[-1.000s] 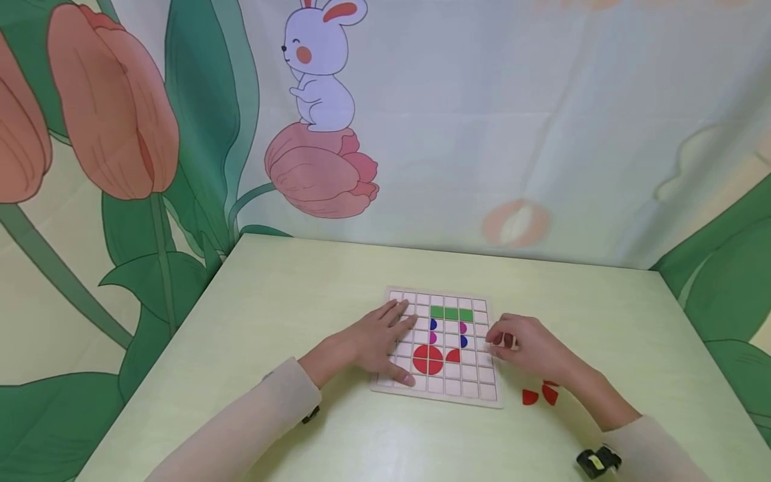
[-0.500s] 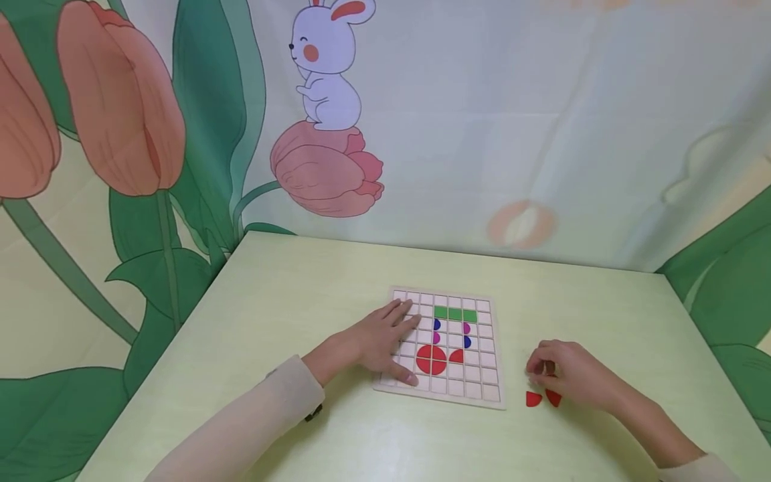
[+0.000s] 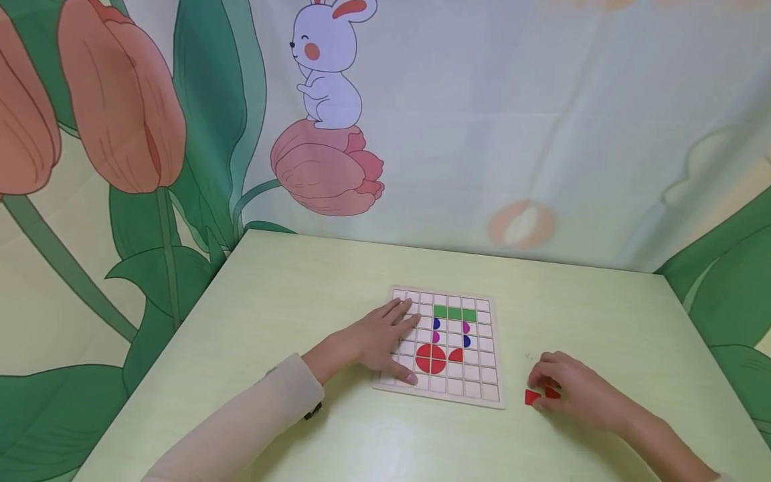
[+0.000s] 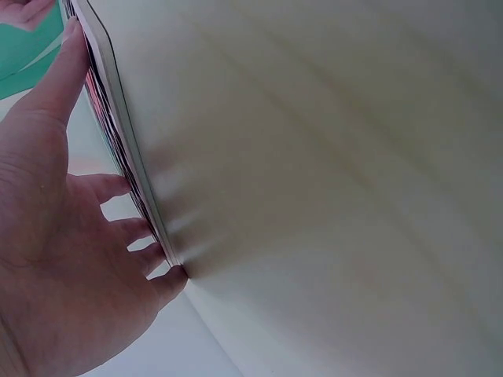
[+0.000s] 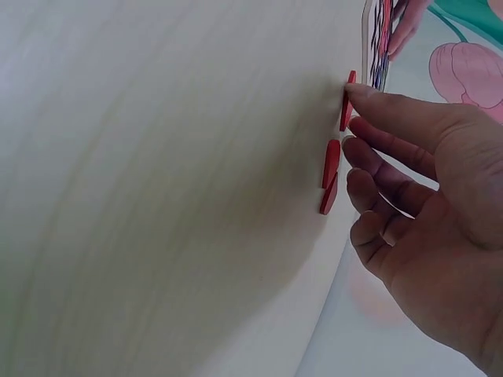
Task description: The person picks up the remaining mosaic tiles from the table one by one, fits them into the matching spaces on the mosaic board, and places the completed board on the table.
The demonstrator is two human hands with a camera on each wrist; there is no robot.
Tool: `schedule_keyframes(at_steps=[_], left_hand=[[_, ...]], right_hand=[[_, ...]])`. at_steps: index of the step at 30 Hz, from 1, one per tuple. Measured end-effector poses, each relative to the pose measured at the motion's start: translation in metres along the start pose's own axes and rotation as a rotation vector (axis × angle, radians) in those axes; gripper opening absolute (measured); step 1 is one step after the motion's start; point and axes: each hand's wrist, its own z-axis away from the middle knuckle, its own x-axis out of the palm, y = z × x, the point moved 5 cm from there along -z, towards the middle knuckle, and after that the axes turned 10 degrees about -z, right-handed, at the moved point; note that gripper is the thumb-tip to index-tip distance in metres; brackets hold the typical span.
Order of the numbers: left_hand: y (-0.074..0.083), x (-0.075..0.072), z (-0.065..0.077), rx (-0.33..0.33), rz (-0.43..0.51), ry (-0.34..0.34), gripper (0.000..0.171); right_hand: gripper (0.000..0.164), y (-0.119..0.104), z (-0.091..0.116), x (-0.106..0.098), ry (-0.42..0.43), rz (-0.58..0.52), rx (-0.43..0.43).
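A square wooden grid board [image 3: 482, 389] lies on the table, partly filled with colored flat pieces. My left hand [image 3: 382, 338] rests spread on the board's left side, with thumb and fingers over its squares. Right of the board, my right hand [image 3: 575, 388] has curled fingers over the loose red pieces. Its thumb and index fingertips are at a red quarter-circle piece [image 3: 531, 397], and the right wrist view shows the thumb on that piece [image 5: 347, 106]. Another red piece [image 3: 551, 392] shows beneath the fingers. Two red pieces [image 5: 331, 163] lie beside it in the right wrist view.
On the board are green squares [image 3: 454, 312], small blue and magenta half circles, a red full circle [image 3: 430, 359] and a lone red quarter-circle [image 3: 456, 355]. A printed curtain [image 3: 458, 134] with a rabbit and tulips hangs behind the pale table [image 3: 313, 281].
My right hand has moved from the board's right edge, right and toward me, down to the loose red pieces. My left hand has stayed on the board.
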Motion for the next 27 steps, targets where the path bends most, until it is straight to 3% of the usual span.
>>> schedule_keyframes(at_steps=[7,14,21,27], left_hand=[[0.0,0.0,-0.001,-0.003,-0.004,-0.003,0.127],[0.0,0.0,-0.001,-0.002,-0.012,-0.007,0.127],[0.0,0.001,-0.002,-0.005,-0.013,-0.013,0.126],[0.001,0.0,0.001,-0.001,0.004,-0.008,0.126]], right_hand=[[0.024,0.002,0.0,0.003,-0.021,-0.053,-0.004],[0.026,0.001,-0.002,0.004,0.011,-0.073,-0.018],[0.024,-0.001,-0.003,0.006,-0.007,-0.147,0.044],[0.025,-0.004,-0.004,0.01,0.017,-0.06,0.094]])
